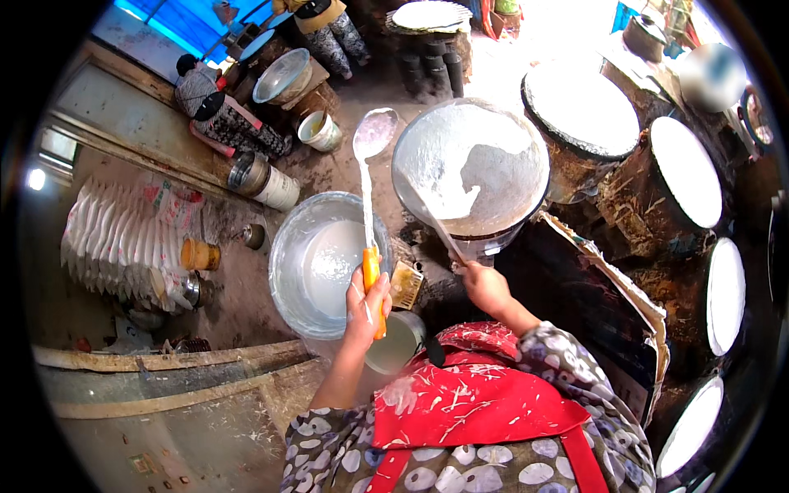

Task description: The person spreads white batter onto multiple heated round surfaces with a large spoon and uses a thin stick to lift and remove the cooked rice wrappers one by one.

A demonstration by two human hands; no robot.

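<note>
My left hand [365,305] is closed around the orange handle of a ladle [370,265]. The ladle's bowl, coated in white batter, points away from me over the floor, between a basin and a round pan. In my right hand [490,289] is a long, thin flat tool [439,227], its far end over the round metal pan [508,191]. White batter [456,197] covers the left and upper parts of the pan's surface; greyish surface shows at the right. Left of the ladle, a wide metal basin [285,271] holds liquid white batter [333,268].
A bucket of cloudy liquid [391,345] stands near my left forearm. Several drum stoves with white round tops [582,108] curve along the right, behind a dark board with a ragged edge [601,271]. Two co-workers [212,101] are at the upper left. Stacked white sacks [117,240] lie left.
</note>
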